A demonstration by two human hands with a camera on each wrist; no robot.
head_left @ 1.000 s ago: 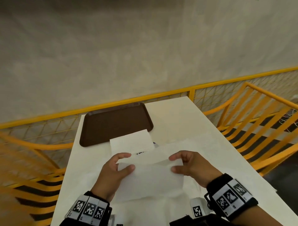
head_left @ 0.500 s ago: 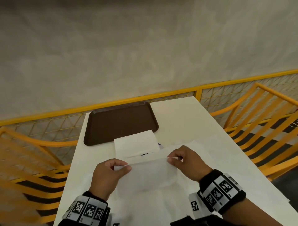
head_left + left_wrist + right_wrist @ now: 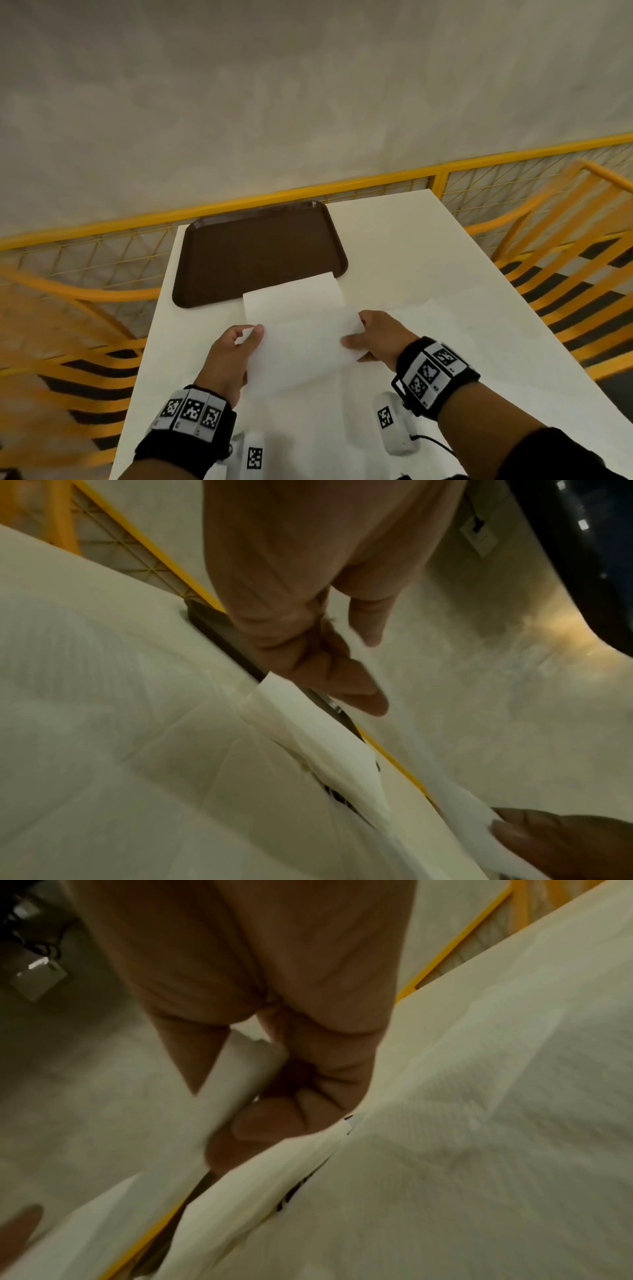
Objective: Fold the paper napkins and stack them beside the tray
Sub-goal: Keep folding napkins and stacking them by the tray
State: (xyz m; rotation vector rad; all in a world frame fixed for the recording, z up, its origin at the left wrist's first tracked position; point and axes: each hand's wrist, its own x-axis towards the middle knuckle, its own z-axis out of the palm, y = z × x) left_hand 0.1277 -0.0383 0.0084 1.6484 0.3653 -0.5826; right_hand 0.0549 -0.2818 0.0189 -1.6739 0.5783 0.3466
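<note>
A white paper napkin [image 3: 301,349] hangs folded between my two hands above the table. My left hand [image 3: 236,349] pinches its left corner with thumb and fingers. My right hand [image 3: 373,337] pinches its right edge; in the right wrist view that napkin edge [image 3: 240,1074] sits between thumb and curled fingers of my right hand [image 3: 281,1069]. A stack of folded napkins [image 3: 291,294] lies just behind, against the near edge of the brown tray [image 3: 253,246]. In the left wrist view my left hand [image 3: 329,664] hovers over the stack [image 3: 318,737].
The white table [image 3: 404,246] carries more unfolded napkins [image 3: 428,318] spread under and to the right of my hands. Yellow mesh railing [image 3: 342,192] runs behind the table and along both sides. A grey wall rises beyond.
The held napkin has gone from a slack sheet to a flat folded piece lifted off the table. Both hands have moved slightly forward toward the stack.
</note>
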